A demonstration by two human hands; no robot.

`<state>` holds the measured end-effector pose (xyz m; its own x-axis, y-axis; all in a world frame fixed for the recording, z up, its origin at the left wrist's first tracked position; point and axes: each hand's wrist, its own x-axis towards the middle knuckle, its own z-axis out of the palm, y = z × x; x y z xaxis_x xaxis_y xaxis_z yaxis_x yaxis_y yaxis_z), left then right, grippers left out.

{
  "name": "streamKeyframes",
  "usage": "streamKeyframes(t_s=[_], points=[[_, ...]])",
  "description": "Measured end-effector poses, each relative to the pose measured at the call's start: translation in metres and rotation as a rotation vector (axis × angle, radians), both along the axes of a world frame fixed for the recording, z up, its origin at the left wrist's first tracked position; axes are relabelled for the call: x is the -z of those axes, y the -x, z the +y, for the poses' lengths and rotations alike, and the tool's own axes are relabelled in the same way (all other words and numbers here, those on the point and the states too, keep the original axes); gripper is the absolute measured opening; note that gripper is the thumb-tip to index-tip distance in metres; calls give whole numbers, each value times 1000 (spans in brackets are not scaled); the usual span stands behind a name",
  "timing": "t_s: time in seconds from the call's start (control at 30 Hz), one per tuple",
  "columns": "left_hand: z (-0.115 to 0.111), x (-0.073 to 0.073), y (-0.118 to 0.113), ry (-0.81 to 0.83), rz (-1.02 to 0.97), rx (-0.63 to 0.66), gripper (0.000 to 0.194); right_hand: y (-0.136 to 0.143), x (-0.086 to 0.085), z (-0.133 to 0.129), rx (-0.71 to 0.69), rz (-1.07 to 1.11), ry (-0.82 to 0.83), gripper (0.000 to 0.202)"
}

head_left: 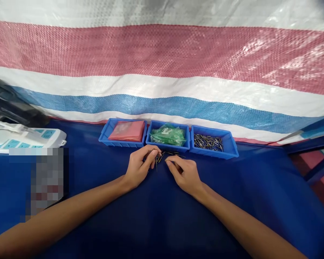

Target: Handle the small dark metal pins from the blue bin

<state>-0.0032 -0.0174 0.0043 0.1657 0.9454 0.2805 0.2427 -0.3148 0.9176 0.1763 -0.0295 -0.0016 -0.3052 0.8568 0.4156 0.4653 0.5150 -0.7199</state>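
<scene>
In front of the middle bin, a small loose pile of thin dark screws lies on the blue table. My left hand is at the left side of the pile, thumb and fingers curled together; whatever is between them is hidden. To the right of the screws, my right hand is closed in a pinch, and I cannot make out anything in its fingertips. More screws fill the right blue bin. Green plastic bags with small white pieces lie in the middle blue bin.
The left blue bin holds flat pink-red sheets or bags. A white power strip and a black object stand at the left. Behind the bins hangs a striped plastic sheet. The blue table runs under my arms.
</scene>
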Motion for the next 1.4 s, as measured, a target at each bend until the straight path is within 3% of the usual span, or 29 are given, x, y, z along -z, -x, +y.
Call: streamKeyframes(t_s=[0.4,0.7,1.2,1.4], points=[[1,2,1,53,-32,9,24,-1,-3,0,32,9,69,20],[2,-2,1,-102,115,-8,18,-1,-3,1,33,40,52,19],[3,-1,-1,-12,46,26,23,0,1,-1,-73,-21,-2,16],[0,-3,0,27,40,55,23,-1,-5,-2,56,67,48,18]])
